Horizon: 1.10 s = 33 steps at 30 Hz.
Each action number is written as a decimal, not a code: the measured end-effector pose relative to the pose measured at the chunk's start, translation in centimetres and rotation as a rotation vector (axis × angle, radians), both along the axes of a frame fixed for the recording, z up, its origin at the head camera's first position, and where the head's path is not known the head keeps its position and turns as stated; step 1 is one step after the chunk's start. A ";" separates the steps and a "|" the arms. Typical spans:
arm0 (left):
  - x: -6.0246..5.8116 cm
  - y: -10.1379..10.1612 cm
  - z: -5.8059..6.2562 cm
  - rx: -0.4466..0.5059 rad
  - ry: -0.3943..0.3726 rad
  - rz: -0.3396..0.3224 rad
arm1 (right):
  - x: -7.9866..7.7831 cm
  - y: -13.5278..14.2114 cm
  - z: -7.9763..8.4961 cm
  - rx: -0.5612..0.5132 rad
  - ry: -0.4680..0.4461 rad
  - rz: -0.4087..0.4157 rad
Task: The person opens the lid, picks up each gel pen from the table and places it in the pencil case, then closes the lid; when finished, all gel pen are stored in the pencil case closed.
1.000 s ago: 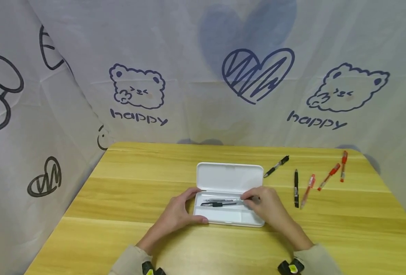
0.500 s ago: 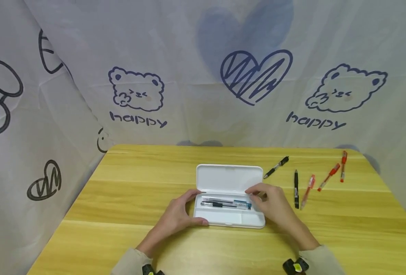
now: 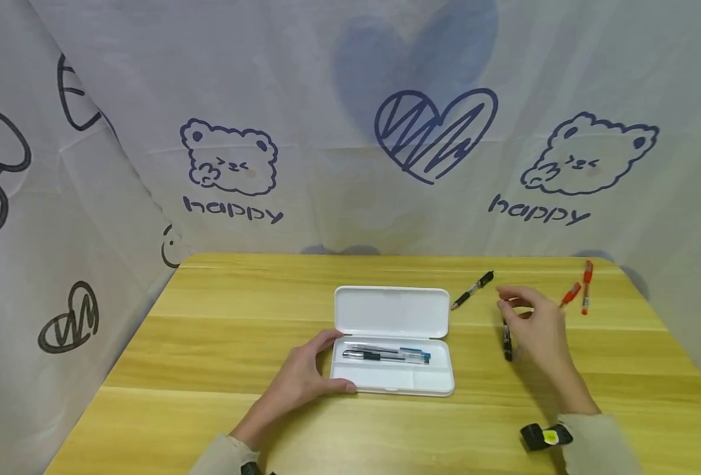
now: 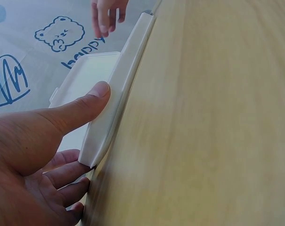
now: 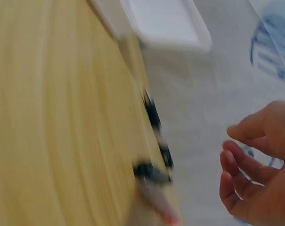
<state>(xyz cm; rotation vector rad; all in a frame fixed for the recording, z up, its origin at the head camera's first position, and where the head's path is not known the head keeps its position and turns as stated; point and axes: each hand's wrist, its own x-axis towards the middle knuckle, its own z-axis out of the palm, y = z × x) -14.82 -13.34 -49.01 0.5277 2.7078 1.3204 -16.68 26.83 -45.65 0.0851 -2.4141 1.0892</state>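
Note:
An open white pencil case (image 3: pixel 392 313) lies on the table with its lid tipped back. Inside its rear compartment are a black-grip pen (image 3: pixel 363 355) and blue-capped pens (image 3: pixel 417 357), partly overlapping. My left hand (image 3: pixel 303 376) grips the case's left end; in the left wrist view, the thumb presses the front wall (image 4: pixel 109 101) and the fingers sit at the end. My right hand (image 3: pixel 540 326) hovers over a black pen (image 3: pixel 507 344), fingers loosely bent, holding nothing. That hand covers most of the pink pen. The right wrist view is blurred.
Another black pen (image 3: pixel 473 290) lies diagonally beyond the case's right corner. Two red pens, one upright in view (image 3: pixel 587 288) and one slanted (image 3: pixel 571 294), lie at the far right. A printed white cloth (image 3: pixel 326 171) hangs behind the wooden table (image 3: pixel 225 290).
My right hand has let go of a blue-capped pen in the case and moved right, over the loose pens. The left hand has stayed on the case's left end.

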 end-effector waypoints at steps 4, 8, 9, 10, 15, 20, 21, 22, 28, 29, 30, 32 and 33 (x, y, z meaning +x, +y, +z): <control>0.0 0.0 -0.1 0.003 -0.003 0.002 | -0.4 3.8 -0.4 -0.015 -0.041 -0.133; 0.1 -0.1 -0.2 0.003 0.002 -0.004 | -0.6 7.0 -0.9 -0.021 -0.130 -0.283; 0.1 -0.1 -0.3 0.002 0.007 -0.006 | -0.6 7.7 -1.0 -0.026 -0.161 -0.319; 0.0 0.0 -0.3 0.000 0.009 -0.010 | -0.6 8.3 -1.1 -0.043 -0.194 -0.350; -0.1 0.0 -0.2 0.005 0.017 -0.017 | -1.2 11.4 -1.9 -0.034 -0.306 -0.401; 0.0 -0.1 -0.1 0.010 0.002 -0.008 | -2.1 13.3 -2.8 0.043 -0.325 -0.352; 0.0 -0.1 -0.1 0.009 -0.001 -0.008 | -2.2 13.5 -2.9 0.058 -0.331 -0.348; 0.0 -0.1 -0.1 0.003 -0.004 -0.009 | -2.4 13.8 -3.0 0.069 -0.340 -0.346; -0.1 0.0 -0.1 0.015 0.002 -0.019 | -2.9 14.9 -3.1 0.120 -0.360 -0.372; -0.1 0.0 -0.1 0.018 0.007 -0.019 | -2.9 15.0 -3.1 0.118 -0.363 -0.378; -0.1 0.0 -0.1 0.019 0.012 -0.018 | -2.8 15.0 -3.1 0.112 -0.368 -0.386; 0.0 -0.1 -0.1 0.018 0.023 -0.017 | -2.7 15.1 -3.0 0.086 -0.387 -0.407; 0.0 -0.1 -0.1 0.019 0.024 -0.016 | -2.6 15.0 -3.0 0.071 -0.401 -0.413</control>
